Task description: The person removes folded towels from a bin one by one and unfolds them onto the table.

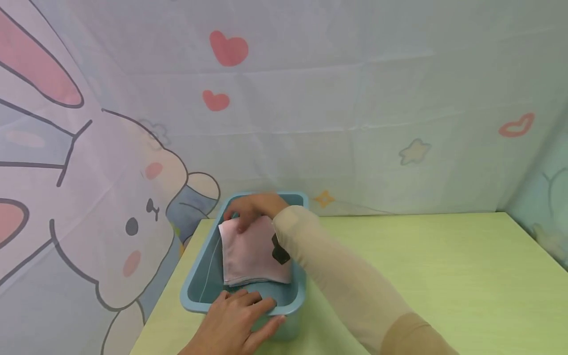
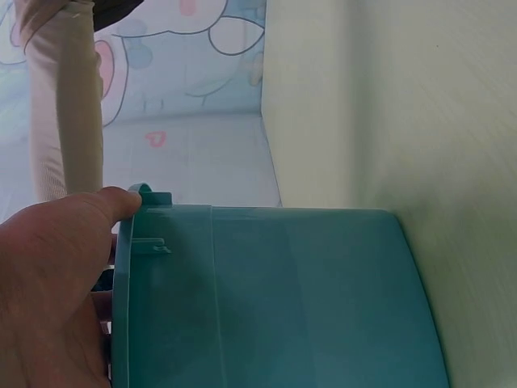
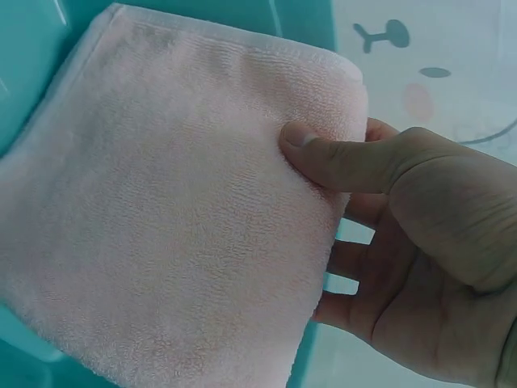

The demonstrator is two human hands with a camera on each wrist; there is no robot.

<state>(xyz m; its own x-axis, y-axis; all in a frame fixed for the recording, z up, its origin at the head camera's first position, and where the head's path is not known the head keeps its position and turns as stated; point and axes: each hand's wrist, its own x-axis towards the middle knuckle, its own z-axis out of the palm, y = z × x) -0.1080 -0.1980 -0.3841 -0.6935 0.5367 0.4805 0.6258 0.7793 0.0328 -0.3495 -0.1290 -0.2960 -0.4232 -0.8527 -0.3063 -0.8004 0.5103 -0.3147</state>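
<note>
A folded pink towel, terry-textured in the right wrist view, is inside a blue plastic bin. My right hand pinches the towel's far edge, its thumb on the upper face and its other fingers behind. A dark patch shows on the towel beside the sleeve. My left hand grips the bin's near rim, fingers over the inner side and thumb outside. In the left wrist view that thumb lies on the rim next to small tabs on the bin's outer wall.
The bin stands on a pale green table, near its left side. Behind it hangs a cloth backdrop printed with hearts and a large rabbit. My right sleeve crosses over the bin's right side and hides part of the rim.
</note>
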